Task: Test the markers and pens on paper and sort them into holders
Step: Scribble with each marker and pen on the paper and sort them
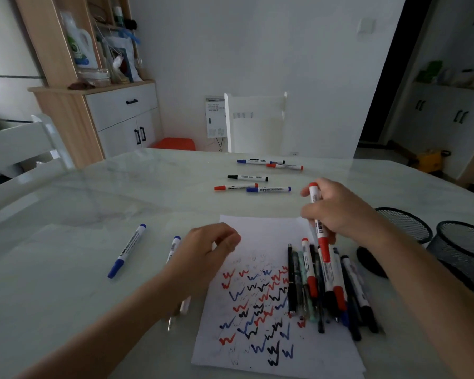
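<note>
The person is sitting at the table (66, 269) and the right hand (337, 212) is gripping a red marker (318, 222) with its fingers curled round the middle. The red cap is pointing down, I think because this marker is getting its turn next. The left hand (205, 250) is hovering with fingers loosely curled, holding nothing I can see, maybe waiting to pull the cap off. The paper (230, 348) is lying in the middle, full of red, blue and black squiggles. A pile of pens (329, 285) is sitting on the paper's edge at 3 o'clock, close for grabbing. The far holder (405, 222) and near holder (465, 250) are waiting further out at 3 o'clock. More markers (257, 177) are lying at 12 o'clock, and a blue marker (126, 251) at 9 o'clock.
</note>
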